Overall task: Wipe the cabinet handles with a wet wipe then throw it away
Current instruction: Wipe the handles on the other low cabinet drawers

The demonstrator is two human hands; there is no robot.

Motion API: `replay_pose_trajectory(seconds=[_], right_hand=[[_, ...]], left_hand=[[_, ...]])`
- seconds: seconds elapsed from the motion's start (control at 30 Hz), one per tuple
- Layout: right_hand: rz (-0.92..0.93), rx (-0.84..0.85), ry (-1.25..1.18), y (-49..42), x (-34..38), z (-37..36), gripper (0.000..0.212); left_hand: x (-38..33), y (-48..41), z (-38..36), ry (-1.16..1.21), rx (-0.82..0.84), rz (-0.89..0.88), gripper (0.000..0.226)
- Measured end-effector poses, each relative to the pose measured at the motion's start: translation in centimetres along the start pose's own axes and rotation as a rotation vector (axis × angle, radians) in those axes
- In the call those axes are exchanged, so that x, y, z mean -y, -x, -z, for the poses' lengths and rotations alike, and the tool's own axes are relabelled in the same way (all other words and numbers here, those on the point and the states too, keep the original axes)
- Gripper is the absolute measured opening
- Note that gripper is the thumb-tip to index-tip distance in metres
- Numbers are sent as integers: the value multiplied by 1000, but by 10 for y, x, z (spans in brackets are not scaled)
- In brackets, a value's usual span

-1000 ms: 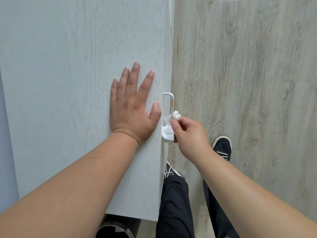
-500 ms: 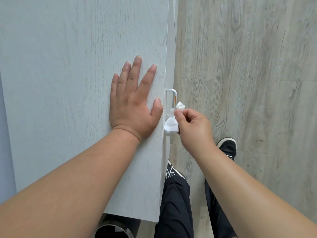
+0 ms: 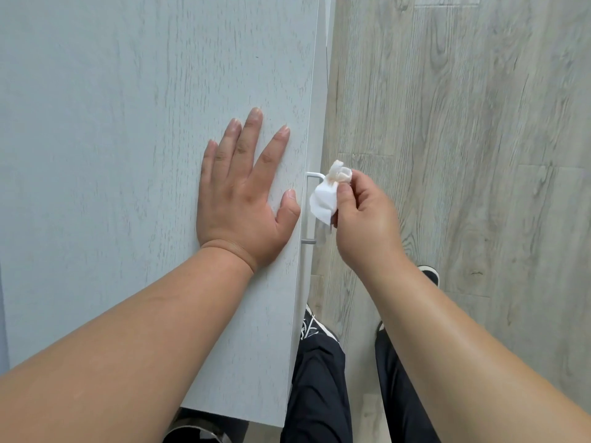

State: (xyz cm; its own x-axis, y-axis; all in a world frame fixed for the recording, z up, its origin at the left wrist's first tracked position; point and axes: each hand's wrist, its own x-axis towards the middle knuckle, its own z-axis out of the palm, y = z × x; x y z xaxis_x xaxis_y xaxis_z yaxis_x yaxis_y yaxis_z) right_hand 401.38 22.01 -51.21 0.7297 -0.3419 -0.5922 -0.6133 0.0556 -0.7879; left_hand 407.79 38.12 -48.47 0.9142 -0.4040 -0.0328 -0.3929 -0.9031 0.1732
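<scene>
Person wiping a handle (image 3: 311,175), seen from above.
Mid-frame, the right hand (image 3: 361,219) pinches a crumpled wipe (image 3: 324,199) in curled fingers at the handle's upper end; the left hand (image 3: 240,193) lies flat, fingers straight, on the cabinet (image 3: 128,123). Wiping looks under way; throwing the wipe away is left.

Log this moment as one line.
step: wiping handle | left hand: flat on cabinet | right hand: pinches wet wipe at handle | wipe not yet thrown away
</scene>
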Motion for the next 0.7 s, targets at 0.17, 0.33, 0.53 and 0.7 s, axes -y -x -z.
replay_pose_trajectory(seconds=[0.17, 0.33, 0.53, 0.7], right_hand=[[96, 26, 241, 14, -9, -5, 5], [59, 45, 226, 18, -18, -4, 11], [85, -14, 199, -18, 4, -7, 24], [85, 30, 207, 11, -14, -5, 13]], left_hand=[[0, -1, 1, -9, 2, -7, 75], [0, 0, 1, -3, -1, -7, 74], [-1, 0, 1, 7, 2, -6, 75], [0, 0, 1, 1, -5, -10, 75]])
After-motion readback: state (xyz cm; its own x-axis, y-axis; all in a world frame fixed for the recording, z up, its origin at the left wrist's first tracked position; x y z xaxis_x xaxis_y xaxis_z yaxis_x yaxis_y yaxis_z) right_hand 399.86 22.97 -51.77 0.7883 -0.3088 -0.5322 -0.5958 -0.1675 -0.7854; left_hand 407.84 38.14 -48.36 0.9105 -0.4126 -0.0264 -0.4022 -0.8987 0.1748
